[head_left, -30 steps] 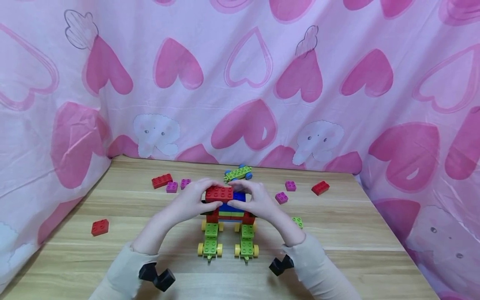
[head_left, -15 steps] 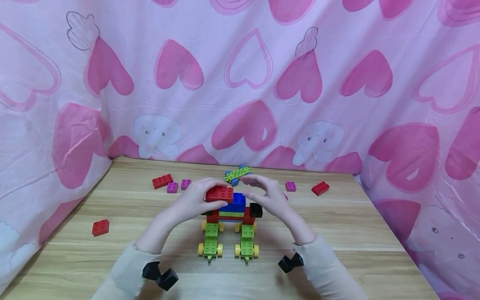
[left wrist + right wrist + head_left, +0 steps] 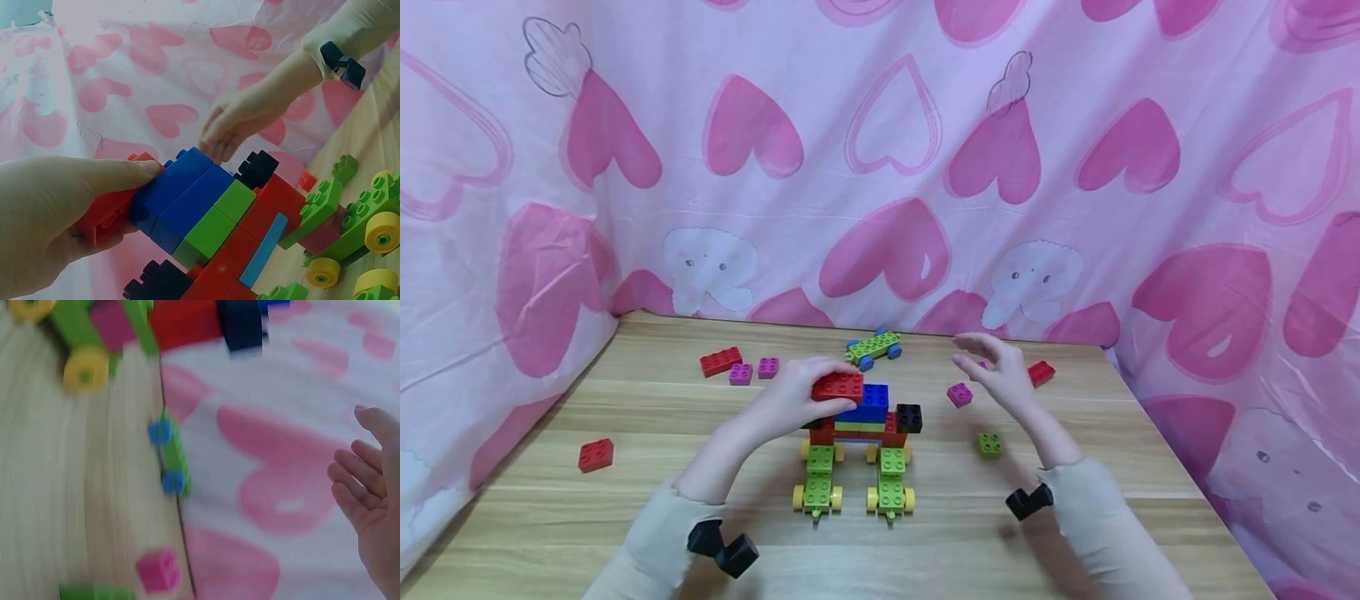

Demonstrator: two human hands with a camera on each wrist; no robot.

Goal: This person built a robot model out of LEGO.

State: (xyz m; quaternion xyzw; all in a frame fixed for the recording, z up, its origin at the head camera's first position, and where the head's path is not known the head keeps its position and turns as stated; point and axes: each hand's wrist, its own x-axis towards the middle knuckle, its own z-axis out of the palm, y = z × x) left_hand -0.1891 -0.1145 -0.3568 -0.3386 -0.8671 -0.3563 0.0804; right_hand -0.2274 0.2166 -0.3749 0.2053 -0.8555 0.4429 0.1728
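Observation:
My left hand (image 3: pixel 790 398) grips a red brick (image 3: pixel 838 386) at the top left of a built block figure. In the left wrist view the thumb lies along this red brick (image 3: pixel 100 219), which sits against the blue bricks (image 3: pixel 175 197). Below come green and red layers, with a black brick (image 3: pixel 909 418) jutting out at the right. Two green wheeled bases (image 3: pixel 818 492) with yellow wheels carry the figure. Off to the right, my right hand (image 3: pixel 1006 377) is over the table with relaxed fingers and nothing in them; the right wrist view shows its bare palm (image 3: pixel 378 519).
A green car base (image 3: pixel 872 346) with blue wheels stands behind the figure. Around lie a magenta brick (image 3: pixel 959 394), a small green brick (image 3: pixel 989 445), and red bricks at left (image 3: pixel 596 455) and right (image 3: pixel 1041 373). A pink heart-print curtain (image 3: pixel 887 167) borders the table's back.
My right hand has left the figure and moved right, towards the loose bricks, uncovering the black brick and blue bricks. The left hand stays on the red brick.

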